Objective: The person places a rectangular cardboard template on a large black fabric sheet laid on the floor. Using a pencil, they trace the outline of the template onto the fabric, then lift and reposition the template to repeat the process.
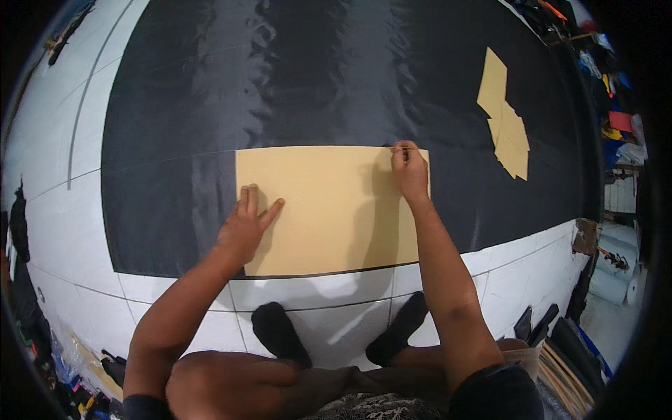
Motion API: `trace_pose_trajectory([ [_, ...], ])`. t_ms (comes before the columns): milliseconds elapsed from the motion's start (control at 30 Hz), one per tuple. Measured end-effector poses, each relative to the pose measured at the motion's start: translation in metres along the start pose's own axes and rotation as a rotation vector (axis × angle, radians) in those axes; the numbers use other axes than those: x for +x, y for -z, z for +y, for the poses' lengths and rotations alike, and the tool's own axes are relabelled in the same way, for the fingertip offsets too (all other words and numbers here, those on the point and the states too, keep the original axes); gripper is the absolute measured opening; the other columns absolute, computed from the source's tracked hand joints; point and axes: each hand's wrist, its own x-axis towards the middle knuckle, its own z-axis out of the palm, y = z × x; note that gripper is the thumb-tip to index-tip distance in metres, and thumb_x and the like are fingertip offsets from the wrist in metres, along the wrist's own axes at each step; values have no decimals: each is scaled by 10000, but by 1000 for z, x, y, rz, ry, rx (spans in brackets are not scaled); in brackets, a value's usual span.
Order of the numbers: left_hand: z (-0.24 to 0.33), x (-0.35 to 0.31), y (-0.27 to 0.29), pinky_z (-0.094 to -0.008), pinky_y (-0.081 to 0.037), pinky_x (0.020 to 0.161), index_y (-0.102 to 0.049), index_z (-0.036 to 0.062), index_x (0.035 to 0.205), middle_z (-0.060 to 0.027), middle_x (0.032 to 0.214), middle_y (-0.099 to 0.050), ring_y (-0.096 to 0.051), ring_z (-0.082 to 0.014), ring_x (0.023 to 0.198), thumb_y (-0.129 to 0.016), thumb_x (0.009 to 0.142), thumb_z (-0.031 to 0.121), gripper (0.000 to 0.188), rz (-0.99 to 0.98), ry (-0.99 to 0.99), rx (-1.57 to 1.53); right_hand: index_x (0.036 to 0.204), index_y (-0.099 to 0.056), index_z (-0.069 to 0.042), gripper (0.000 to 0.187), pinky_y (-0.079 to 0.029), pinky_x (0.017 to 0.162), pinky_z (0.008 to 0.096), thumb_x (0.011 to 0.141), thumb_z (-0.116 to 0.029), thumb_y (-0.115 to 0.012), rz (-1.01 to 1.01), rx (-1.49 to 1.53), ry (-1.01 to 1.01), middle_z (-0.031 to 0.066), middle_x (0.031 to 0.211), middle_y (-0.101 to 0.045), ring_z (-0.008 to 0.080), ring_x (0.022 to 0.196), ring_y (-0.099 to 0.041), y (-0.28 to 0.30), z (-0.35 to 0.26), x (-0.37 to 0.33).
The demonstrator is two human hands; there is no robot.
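Note:
A tan rectangular cardboard sheet point(329, 217) lies flat on a large sheet of black material point(168, 182). My left hand point(243, 227) presses on the cardboard near its left edge, fingers spread. At the far right corner, my right hand point(410, 168) is closed in a pinch around a thin, pen-like stick point(389, 147), held along the far edge. Its tip is too small to make out, and the fingers hide most of it. A faint pale line runs across the black material, meeting the cardboard's far left corner.
Several small tan cardboard pieces point(509, 136) lie in a loose, overlapping group at the right on the black material. White floor tiles point(77, 231) surround it. Mixed clutter point(619, 133) lines the right side, and rolls and flat boards point(567, 371) rest at the lower right.

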Motion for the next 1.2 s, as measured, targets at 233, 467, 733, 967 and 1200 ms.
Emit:
trace_pose_trajectory([
  [233,-1,3,-3,-466,-407,1175,-195,283,1633,-383,1610,-136,-225,-501,1512,-902,604,36,1272,22,-7,26,1132,-626,10,249,-571,750,346,1054,-198,-515,121,217,-92,129,937,-712,213,842,-726,45,65,25],
  [467,2,3,0,-477,-443,1150,-227,270,1622,-399,1596,-152,-257,-519,1493,-914,560,25,1289,19,-20,26,1144,-592,29,267,-598,680,303,1070,-208,-493,207,282,-150,125,968,-696,167,835,-741,48,70,27],
  [733,2,0,-1,-489,-434,1155,-257,250,1620,-419,1546,-247,-314,-541,1458,-877,634,30,1185,120,-60,-8,1159,-613,-8,220,-564,690,315,1057,-184,-529,266,273,-144,121,957,-699,183,770,-711,50,73,26],
  [967,-2,3,-9,-450,-463,1135,-238,279,1627,-375,1580,-227,-289,-486,1490,-839,715,50,1116,121,-41,33,1138,-707,-24,208,-544,823,324,993,-163,-656,-366,39,178,128,1065,-734,200,902,-695,-18,3,-136],
  [1200,-2,0,-7,-435,-485,1115,-254,313,1619,-345,1603,-195,-286,-474,1495,-829,693,22,1128,147,-32,26,1086,-712,-30,183,-536,894,437,919,-92,-672,-670,316,630,157,1067,-721,348,994,-682,-95,-62,-253],
])
